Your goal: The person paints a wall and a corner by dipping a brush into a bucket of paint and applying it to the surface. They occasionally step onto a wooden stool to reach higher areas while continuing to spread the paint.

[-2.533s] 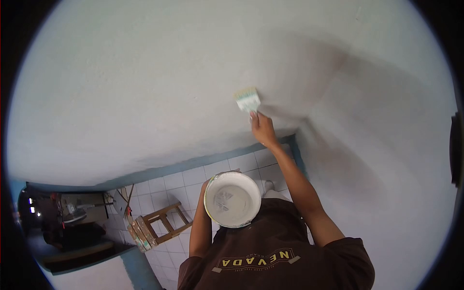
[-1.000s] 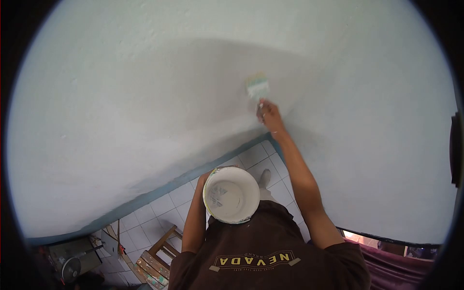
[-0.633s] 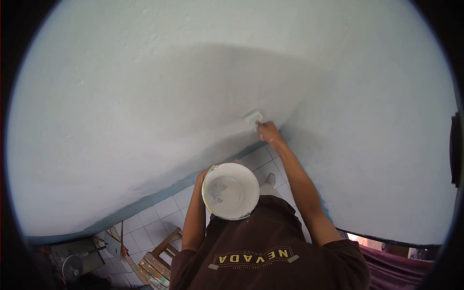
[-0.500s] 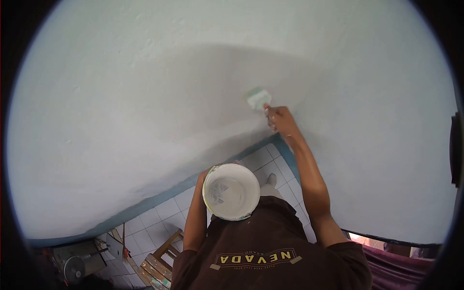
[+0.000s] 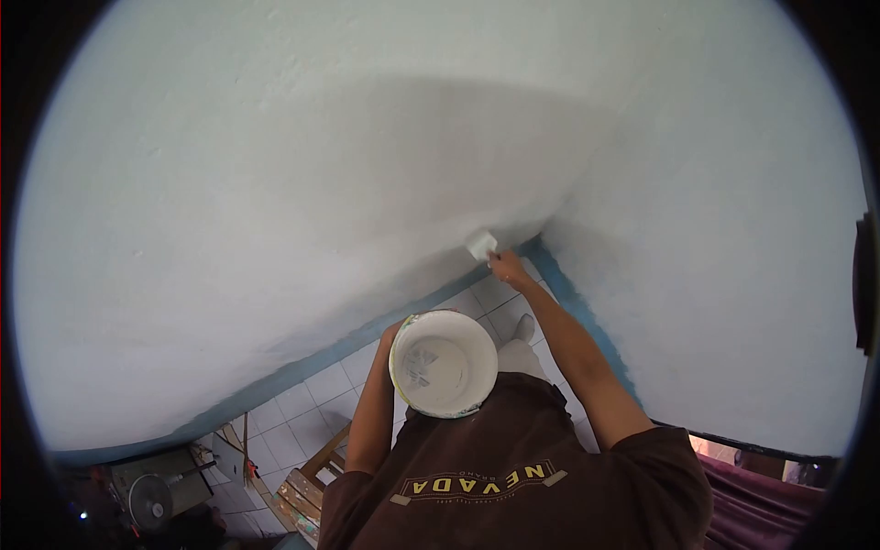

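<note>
A paintbrush (image 5: 481, 244) with a pale, paint-coated head is gripped by its handle in my right hand (image 5: 507, 267). Its bristles are at the lower part of the white wall (image 5: 302, 192), near the corner. Close to my chest, my left hand (image 5: 391, 334) holds a white paint bucket (image 5: 478, 359) from its left side, with most of the fingers hidden behind it. Whitish paint coats the inside of the bucket, with greyish streaks on the bottom, and coloured smears mark its rim.
A blue band (image 5: 302, 365) runs along the wall's foot above white floor tiles (image 5: 328, 385). At lower left are a paint-spotted wooden stool (image 5: 301, 500) and a fan (image 5: 150, 501). Dark red cloth (image 5: 761, 504) hangs at lower right.
My right hand has brought the brush down the wall, closer to the blue band. The bucket stays in my left hand, shifted only slightly in view.
</note>
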A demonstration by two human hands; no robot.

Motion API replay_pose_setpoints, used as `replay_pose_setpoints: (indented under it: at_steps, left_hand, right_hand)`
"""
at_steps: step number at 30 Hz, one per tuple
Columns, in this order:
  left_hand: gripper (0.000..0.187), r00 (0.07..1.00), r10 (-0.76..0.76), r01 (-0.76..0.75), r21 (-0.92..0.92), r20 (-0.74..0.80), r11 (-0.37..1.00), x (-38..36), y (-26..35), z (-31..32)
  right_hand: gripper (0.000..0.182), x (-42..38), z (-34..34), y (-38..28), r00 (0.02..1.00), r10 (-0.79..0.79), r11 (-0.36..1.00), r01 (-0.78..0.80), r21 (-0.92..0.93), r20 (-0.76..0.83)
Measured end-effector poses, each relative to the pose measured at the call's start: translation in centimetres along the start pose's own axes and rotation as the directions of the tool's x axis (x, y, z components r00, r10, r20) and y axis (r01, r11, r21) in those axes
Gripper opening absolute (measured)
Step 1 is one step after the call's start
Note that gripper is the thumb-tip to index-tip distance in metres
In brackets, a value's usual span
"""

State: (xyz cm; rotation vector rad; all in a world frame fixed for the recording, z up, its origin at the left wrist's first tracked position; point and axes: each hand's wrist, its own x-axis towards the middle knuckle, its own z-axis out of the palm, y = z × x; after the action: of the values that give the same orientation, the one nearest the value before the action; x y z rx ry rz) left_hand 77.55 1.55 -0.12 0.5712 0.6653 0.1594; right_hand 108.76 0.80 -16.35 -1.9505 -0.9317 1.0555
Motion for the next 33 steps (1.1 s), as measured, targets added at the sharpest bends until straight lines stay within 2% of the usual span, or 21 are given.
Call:
replay_pose_setpoints:
  at_steps: [1,2,4,5,7,8,10,11,13,17,20,21,22,23,24,25,26,27,29,31,33]
  left_hand:
    - [0.042,0.999,-0.014,0.015,0.030,-0.032,0.999,0.1,-0.1,-0.2]
    - [0.042,0.999,-0.021,0.022,0.032,-0.035,0.999,0.0,-0.4,-0.3]
    - [0.042,0.996,0.076,-0.077,0.033,0.036,0.996,0.2,-0.8,-0.4]
    - [0.042,0.997,0.075,-0.077,0.032,0.033,0.997,0.4,-0.8,-0.5]
    - [0.037,0.984,-0.094,0.099,0.024,-0.154,0.995,0.7,-0.6,-0.6]
    - [0.037,0.984,-0.095,0.100,0.026,-0.152,0.995,1.0,-0.7,-0.8]
    - [0.042,0.991,-0.061,0.043,-0.149,-0.122,0.988,1.0,-1.9,-1.5]
    - [0.042,0.991,-0.066,0.047,-0.154,-0.121,0.987,0.8,-1.9,-1.1]
    - [0.039,0.997,-0.063,0.048,-0.297,-0.043,0.954,0.1,-1.4,0.0]
    - [0.044,0.994,-0.009,-0.007,-0.143,-0.106,0.990,-0.5,-0.6,1.0]
    - [0.042,0.998,0.014,-0.025,-0.193,-0.062,0.981,-0.9,-0.4,1.7]
    - [0.040,0.988,0.022,-0.041,-0.121,-0.153,0.992,-1.2,-0.1,2.5]
    - [0.039,0.970,0.037,-0.050,-0.045,-0.242,0.998,-1.3,0.1,3.0]
    - [0.039,0.968,0.041,-0.053,-0.041,-0.249,0.998,-1.2,0.2,3.0]
    - [0.037,0.958,0.011,-0.020,-0.029,-0.287,0.999,-0.8,0.1,2.5]
    - [0.035,0.946,-0.019,0.014,-0.020,-0.325,1.000,-0.6,-0.1,2.2]
    - [0.035,0.943,-0.018,0.012,-0.019,-0.331,1.000,-0.7,-0.2,2.6]
    - [0.034,0.948,0.012,-0.022,-0.027,-0.318,0.999,-1.2,0.1,3.6]
    - [0.032,0.950,0.049,-0.062,-0.035,-0.307,0.997,-1.4,0.4,4.2]
    - [0.030,0.968,0.023,-0.068,-0.172,-0.251,0.983,-1.2,0.0,3.4]
    - [0.029,0.953,0.017,-0.053,-0.112,-0.303,0.992,-1.2,0.0,3.9]
  right_hand:
    - [0.052,0.6,0.2,1.4,0.993,0.117,0.981,-0.113,-0.156,0.019]
    - [0.052,0.1,-0.1,0.2,0.992,0.122,0.982,-0.118,-0.150,0.020]
    - [0.055,-1.3,-3.3,-5.9,0.994,0.094,0.982,-0.084,0.170,-0.052]
    - [0.055,-1.9,-4.8,-8.3,0.995,0.057,0.987,-0.045,0.156,-0.078]
    - [0.052,-3.3,-8.3,-12.1,0.998,-0.022,0.985,0.032,0.167,-0.061]
    - [0.050,-4.2,-10.2,-13.6,0.998,-0.064,0.979,0.067,0.193,-0.020]
    - [0.048,-6.7,-12.7,-17.1,0.981,-0.169,0.960,0.185,0.210,-0.091]
    - [0.048,-7.8,-13.6,-19.1,0.982,-0.164,0.962,0.179,0.207,-0.090]
    - [0.047,-9.4,-14.1,-22.2,0.928,-0.319,0.836,0.372,0.404,-0.192]
    - [0.047,-7.3,-11.4,-21.7,0.886,-0.405,0.797,0.464,0.387,-0.226]
    - [0.047,-0.3,-4.8,-11.7,0.906,-0.355,0.908,0.393,0.144,-0.232]
    - [0.048,1.1,-3.1,-8.4,0.910,-0.338,0.935,0.354,0.024,-0.240]
    - [0.048,0.8,-2.5,-6.9,0.953,-0.254,0.965,0.261,0.022,-0.165]
    - [0.049,0.3,-2.2,-5.8,0.982,-0.165,0.986,0.166,0.012,-0.088]
    - [0.049,0.2,-2.0,-4.3,0.983,-0.167,0.985,0.169,0.019,-0.083]
    - [0.050,0.1,-1.8,-3.1,0.999,-0.044,0.998,0.045,-0.051,0.024]
    - [0.050,0.0,-1.7,-2.6,0.989,0.086,0.988,-0.069,-0.136,0.120]
    - [0.050,0.0,-1.6,-2.7,0.989,0.081,0.989,-0.065,-0.134,0.123]
    - [0.054,0.4,-1.4,-3.1,0.993,0.121,0.984,-0.120,-0.131,-0.003]
    - [0.055,-0.1,-2.3,-6.9,0.997,0.075,0.996,-0.077,-0.050,-0.036]
    - [0.057,-2.1,-4.5,-12.0,0.998,0.010,0.998,-0.007,0.055,-0.058]
